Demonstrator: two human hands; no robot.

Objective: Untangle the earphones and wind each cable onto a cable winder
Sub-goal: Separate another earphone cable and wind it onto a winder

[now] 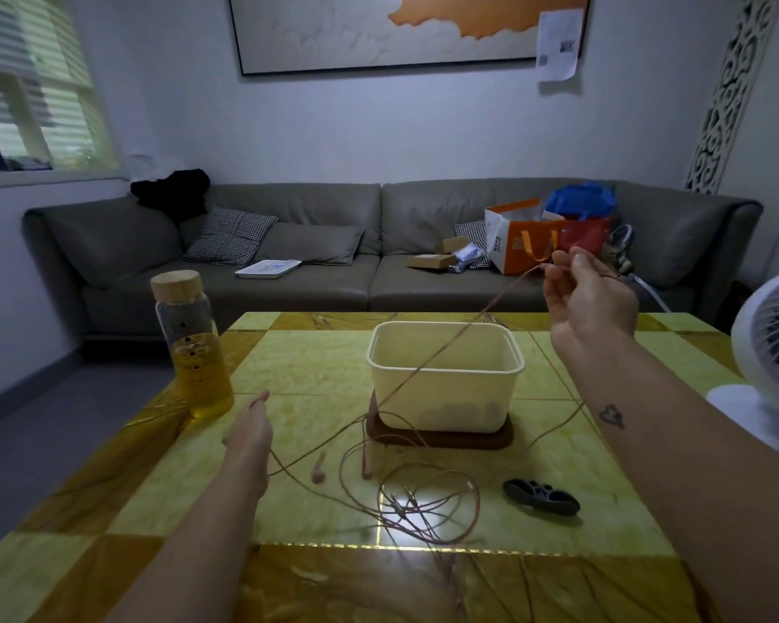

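Pink earphone cables (423, 501) lie in a loose tangle on the yellow table (315, 366), with earbuds (319, 470) and plugs among the loops. My right hand (585, 294) is raised high at the right and pinches one cable, which runs taut down across the cream tub (445, 375) to the tangle. My left hand (250, 431) hovers low over the table with straight fingers, holding nothing that I can see; a strand passes close beside its wrist. A black cable winder (541, 496) lies on the table right of the tangle.
A glass bottle (194, 348) of yellow liquid with a wooden lid stands at the table's left. The tub sits on a brown lid (437, 438). A white fan (770, 353) stands at the right edge. A grey sofa (333, 258) with bags lies behind.
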